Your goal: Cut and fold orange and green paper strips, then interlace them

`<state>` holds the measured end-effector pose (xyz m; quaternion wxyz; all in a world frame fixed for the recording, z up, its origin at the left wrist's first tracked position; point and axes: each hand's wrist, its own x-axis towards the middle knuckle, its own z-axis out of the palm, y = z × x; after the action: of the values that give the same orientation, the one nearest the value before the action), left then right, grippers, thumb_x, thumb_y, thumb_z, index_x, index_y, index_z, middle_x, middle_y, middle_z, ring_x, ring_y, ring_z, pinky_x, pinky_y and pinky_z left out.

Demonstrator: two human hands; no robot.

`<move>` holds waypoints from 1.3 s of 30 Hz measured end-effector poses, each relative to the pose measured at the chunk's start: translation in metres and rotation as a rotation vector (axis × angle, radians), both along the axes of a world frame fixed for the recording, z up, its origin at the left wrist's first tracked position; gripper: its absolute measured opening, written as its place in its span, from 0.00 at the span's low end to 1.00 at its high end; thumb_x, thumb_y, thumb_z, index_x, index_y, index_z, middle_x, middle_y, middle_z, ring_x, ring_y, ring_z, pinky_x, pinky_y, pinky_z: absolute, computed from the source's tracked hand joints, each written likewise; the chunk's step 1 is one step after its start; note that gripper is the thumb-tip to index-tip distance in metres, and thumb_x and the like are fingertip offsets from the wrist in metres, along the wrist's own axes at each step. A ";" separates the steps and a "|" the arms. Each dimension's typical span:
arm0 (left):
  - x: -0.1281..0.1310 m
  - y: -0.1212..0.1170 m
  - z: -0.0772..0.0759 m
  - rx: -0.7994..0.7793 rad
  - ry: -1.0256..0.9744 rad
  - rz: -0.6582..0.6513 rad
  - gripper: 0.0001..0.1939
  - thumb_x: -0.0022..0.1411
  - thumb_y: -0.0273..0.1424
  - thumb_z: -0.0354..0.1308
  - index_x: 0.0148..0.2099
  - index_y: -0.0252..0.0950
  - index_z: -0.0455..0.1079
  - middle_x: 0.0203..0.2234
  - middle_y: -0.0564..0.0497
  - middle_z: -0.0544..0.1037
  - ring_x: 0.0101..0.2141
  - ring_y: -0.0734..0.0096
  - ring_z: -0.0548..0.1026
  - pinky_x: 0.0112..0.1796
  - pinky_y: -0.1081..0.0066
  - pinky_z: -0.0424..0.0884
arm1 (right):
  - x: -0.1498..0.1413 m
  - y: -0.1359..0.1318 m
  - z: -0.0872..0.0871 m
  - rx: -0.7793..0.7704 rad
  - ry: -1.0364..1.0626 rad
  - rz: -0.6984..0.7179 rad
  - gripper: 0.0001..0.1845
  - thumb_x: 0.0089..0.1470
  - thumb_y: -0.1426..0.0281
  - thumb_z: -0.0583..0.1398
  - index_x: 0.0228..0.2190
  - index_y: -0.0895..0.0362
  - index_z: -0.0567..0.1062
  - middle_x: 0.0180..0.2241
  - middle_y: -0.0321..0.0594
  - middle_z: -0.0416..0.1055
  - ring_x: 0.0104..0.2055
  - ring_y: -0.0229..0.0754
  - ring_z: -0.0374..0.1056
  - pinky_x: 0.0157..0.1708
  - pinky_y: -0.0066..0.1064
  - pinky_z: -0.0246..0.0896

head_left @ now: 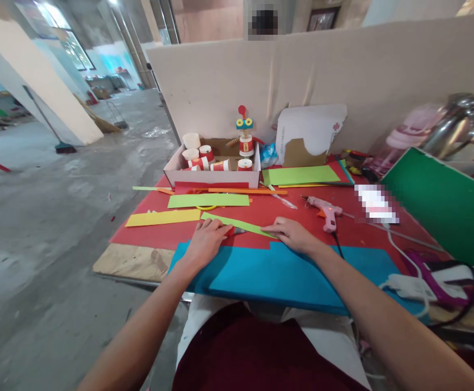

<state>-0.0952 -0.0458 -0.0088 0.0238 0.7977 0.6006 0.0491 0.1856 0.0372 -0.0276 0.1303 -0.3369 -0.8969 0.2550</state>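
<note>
A narrow light-green paper strip [247, 225] lies slantwise on the red table covering, between my two hands. My left hand [206, 241] is closed at the left part of the strip, fingers bent and tips against the paper. Close by its fingertips is a small red and grey thing [239, 231], partly hidden, whose kind I cannot make out. My right hand [292, 233] pinches the strip's right end, the forefinger stretched along it. Nearer to me is blue card [261, 277], beneath my wrists. Wider green [208, 201] and yellow [163, 218] paper strips lie beyond my left hand.
Right of my hands lies a pink glue gun [324, 209] with its cord. An open box [212, 178] holds paper cups and a cup figure [245, 144]. A green board [444, 206] leans at the right, near a power strip [412, 285]. The table's left edge borders the floor.
</note>
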 end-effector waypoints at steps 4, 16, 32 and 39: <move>0.001 0.000 0.001 -0.006 -0.008 -0.006 0.20 0.69 0.29 0.44 0.59 0.45 0.67 0.46 0.47 0.72 0.46 0.60 0.65 0.48 0.62 0.60 | -0.002 -0.001 0.003 -0.007 -0.045 -0.006 0.20 0.63 0.70 0.51 0.53 0.51 0.75 0.32 0.42 0.65 0.35 0.41 0.63 0.36 0.30 0.57; 0.013 0.001 0.007 -0.042 0.018 -0.036 0.21 0.70 0.30 0.42 0.60 0.44 0.66 0.45 0.46 0.71 0.45 0.60 0.65 0.44 0.63 0.61 | -0.001 0.005 0.000 -0.001 -0.045 0.011 0.20 0.63 0.68 0.53 0.53 0.51 0.74 0.33 0.42 0.67 0.35 0.42 0.64 0.36 0.31 0.58; 0.022 0.004 0.009 -0.058 0.066 -0.041 0.22 0.70 0.29 0.41 0.61 0.44 0.64 0.45 0.45 0.71 0.46 0.59 0.65 0.45 0.62 0.62 | 0.000 0.006 0.010 0.012 -0.058 0.037 0.22 0.62 0.66 0.54 0.57 0.52 0.70 0.35 0.44 0.69 0.36 0.43 0.64 0.39 0.32 0.59; 0.022 0.014 0.007 -0.041 0.037 -0.030 0.21 0.69 0.29 0.42 0.60 0.44 0.66 0.44 0.45 0.71 0.46 0.58 0.65 0.43 0.61 0.62 | 0.007 0.019 0.017 0.022 -0.122 0.150 0.21 0.63 0.70 0.51 0.55 0.54 0.73 0.34 0.44 0.68 0.35 0.42 0.64 0.38 0.31 0.59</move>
<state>-0.0729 -0.0317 -0.0019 0.0295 0.8069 0.5896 0.0216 0.1927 0.0560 -0.0109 0.0596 -0.2820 -0.9287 0.2333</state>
